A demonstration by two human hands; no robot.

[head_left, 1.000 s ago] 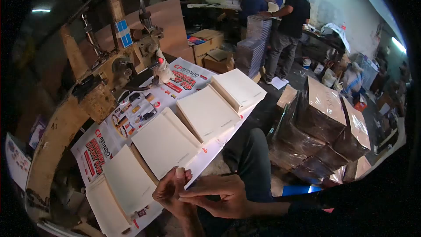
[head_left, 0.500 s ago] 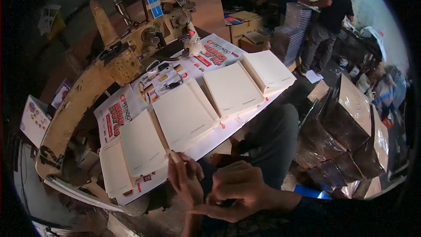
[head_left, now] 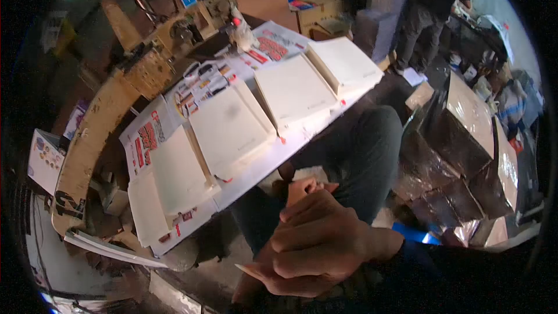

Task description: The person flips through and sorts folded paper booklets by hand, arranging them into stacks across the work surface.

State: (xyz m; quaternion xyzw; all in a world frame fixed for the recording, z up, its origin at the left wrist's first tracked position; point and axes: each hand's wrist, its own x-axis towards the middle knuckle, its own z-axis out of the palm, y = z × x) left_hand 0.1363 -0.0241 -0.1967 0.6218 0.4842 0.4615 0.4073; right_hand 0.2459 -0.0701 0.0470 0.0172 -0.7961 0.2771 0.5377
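My right hand point(head_left: 317, 244) is in front of my lap, its fingers curled closed and its thumb stretched left; anything inside is hidden. Largely behind it is my left hand point(head_left: 303, 191), whose visible fingertips are bent inward; its palm and any contents are hidden. Both hands are close together, off the table's near edge. Beyond them, several cream-coloured book blocks point(head_left: 229, 131) lie in an overlapping diagonal row on a printed poster sheet point(head_left: 264, 166). Small red ribbon ends stick out along their near edges. Neither hand touches the blocks.
A worn machine point(head_left: 145, 72) with a curved frame rises behind and left of the row. At right stand plastic-wrapped bundles point(head_left: 444, 157). Behind are an open cardboard box point(head_left: 319, 14), a tall stack point(head_left: 375, 32) and a person in dark clothes point(head_left: 430, 11).
My left hand has moved right, away from the nearest blocks, and is now largely behind my right hand. The right hand's fingers are more curled. The camera view has shifted.
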